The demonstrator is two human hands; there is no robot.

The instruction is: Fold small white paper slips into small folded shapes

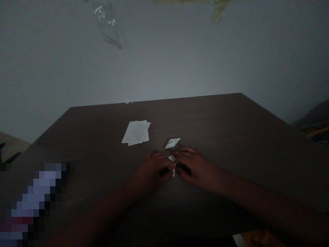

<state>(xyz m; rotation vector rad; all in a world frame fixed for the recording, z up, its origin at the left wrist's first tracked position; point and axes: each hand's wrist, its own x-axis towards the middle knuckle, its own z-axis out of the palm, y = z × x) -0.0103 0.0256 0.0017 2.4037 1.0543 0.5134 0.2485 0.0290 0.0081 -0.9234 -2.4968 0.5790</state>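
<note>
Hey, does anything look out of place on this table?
The stack of printed papers looks askew: its sheets are fanned out, not squared. A small folded paper lies separately, just beyond the right hand.

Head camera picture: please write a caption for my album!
Left hand, right hand hold small white paper on dark wooden table.

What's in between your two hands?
A small folded white paper sits there, held at the fingertips of your left hand and right hand. You can see it in the head view.
</note>
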